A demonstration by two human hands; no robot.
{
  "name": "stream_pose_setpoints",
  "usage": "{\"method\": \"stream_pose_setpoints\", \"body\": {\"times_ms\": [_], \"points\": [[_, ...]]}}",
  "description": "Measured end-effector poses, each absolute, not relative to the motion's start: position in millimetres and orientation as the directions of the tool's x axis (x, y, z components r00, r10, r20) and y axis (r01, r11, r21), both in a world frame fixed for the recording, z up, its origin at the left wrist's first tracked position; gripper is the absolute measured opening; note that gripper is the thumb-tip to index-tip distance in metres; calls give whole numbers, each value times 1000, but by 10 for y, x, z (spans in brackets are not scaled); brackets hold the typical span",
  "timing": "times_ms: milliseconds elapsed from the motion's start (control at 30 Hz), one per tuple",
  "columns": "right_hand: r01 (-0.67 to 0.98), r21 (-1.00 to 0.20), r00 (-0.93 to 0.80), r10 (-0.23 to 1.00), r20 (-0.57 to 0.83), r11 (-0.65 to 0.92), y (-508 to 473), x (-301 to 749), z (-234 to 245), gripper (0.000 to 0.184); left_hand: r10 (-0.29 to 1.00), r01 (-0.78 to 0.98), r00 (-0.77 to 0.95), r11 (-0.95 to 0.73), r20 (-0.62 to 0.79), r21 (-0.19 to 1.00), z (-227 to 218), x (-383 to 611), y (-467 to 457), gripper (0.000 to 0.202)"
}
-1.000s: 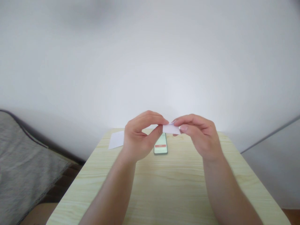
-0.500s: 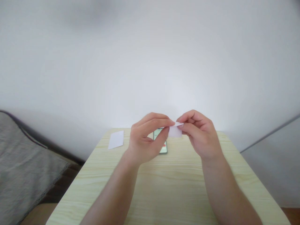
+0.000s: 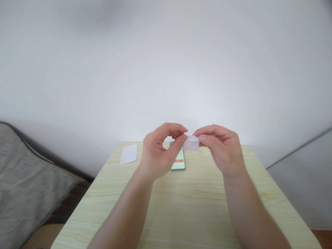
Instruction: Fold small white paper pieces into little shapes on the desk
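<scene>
And here's the small white paper [image 3: 191, 145], up between both hands above the tabletop [image 3: 192, 207], its fold line running side to side! The right hand [image 3: 224, 152] pinches its upper right corner, thumb in front. The left hand [image 3: 157, 152] has its thumb against the left edge, index finger raised; whether fingers clasp it from behind, I can't tell. The phone [image 3: 177, 166] lies below, leftward.

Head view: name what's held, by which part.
White paper, by its upper right corner, in the right hand; the left hand touches its upper left, grip unclear.
</scene>
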State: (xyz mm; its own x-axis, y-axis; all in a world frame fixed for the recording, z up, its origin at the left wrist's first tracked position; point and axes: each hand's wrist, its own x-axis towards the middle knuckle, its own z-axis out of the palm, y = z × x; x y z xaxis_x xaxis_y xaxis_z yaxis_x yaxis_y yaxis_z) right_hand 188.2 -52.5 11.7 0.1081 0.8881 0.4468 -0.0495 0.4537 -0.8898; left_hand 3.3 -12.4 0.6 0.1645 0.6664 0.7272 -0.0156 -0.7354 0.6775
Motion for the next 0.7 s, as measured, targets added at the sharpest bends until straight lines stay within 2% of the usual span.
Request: {"method": "stream_pose_setpoints", "body": {"times_ms": [133, 233, 333, 433, 567, 700], "points": [[-84, -918, 59, 922, 383, 387, -521, 1889, 149, 23, 614, 22, 150, -786, 775, 618, 6, 31, -136, 15], [-52, -935, 15, 937, 350, 350, -528, 1901, 175, 14, 590, 52, 163, -806, 791, 590, 11, 26, -141, 13], [-4, -925, 14, 925, 379, 379, -537, 1909, 179, 9, 580, 52, 169, -813, 797, 581, 17, 21, -137, 14], [17, -897, 36, 896, 442, 442, -528, 1916, 147, 10, 615, 33, 195, -783, 764, 621, 35, 4, -127, 18], [22, -864, 46, 863, 503, 502, -497, 1920, 96, 13, 688, 76, 332, -701, 645, 709, 74, -30, -106, 12], [33, -865, 36, 864, 502, 501, -490, 1908, 75, 13, 716, 117, 309, -682, 626, 722, 78, -34, -87, 17]]}}
